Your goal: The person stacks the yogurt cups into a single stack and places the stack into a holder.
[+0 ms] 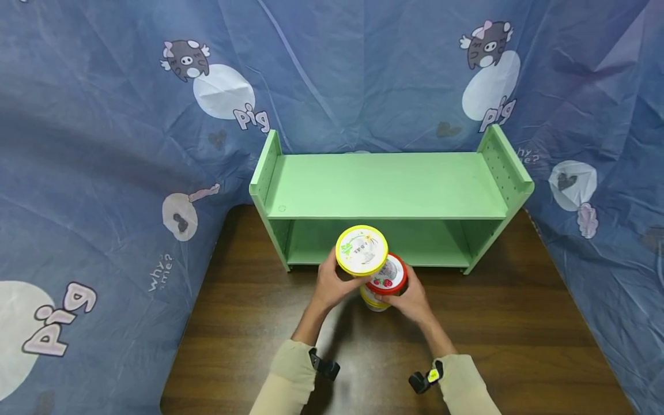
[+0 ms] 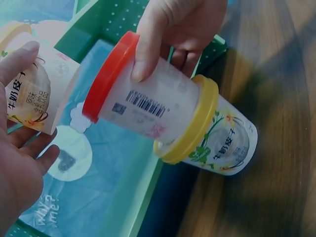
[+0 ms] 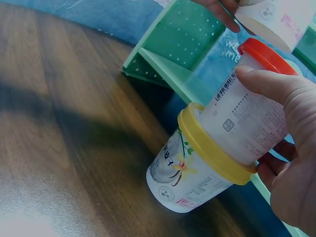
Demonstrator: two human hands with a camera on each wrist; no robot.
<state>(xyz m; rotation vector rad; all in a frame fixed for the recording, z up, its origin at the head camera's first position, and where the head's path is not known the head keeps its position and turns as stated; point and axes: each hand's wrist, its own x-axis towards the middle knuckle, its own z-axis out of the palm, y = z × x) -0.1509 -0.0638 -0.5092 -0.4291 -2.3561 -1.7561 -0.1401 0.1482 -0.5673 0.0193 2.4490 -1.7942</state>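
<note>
My left hand (image 1: 331,286) holds a paper cup with a yellow-rimmed lid (image 1: 361,250), raised highest of the three cups in the head view. My right hand (image 1: 414,298) grips a red-lidded cup (image 2: 143,101), thumb on the side with the barcode. The base of that cup is right at the lid of another yellow-lidded cup (image 3: 192,165), which stands upright on the table. Flowers and a drink print decorate the lower cup. In the head view the raised cup partly covers the red lid.
A green two-tier shelf (image 1: 389,184) stands behind the cups, with raised side panels. The brown wooden table (image 1: 249,340) stretches to both sides and toward me. Blue printed cloth (image 1: 332,75) hangs behind and at the sides.
</note>
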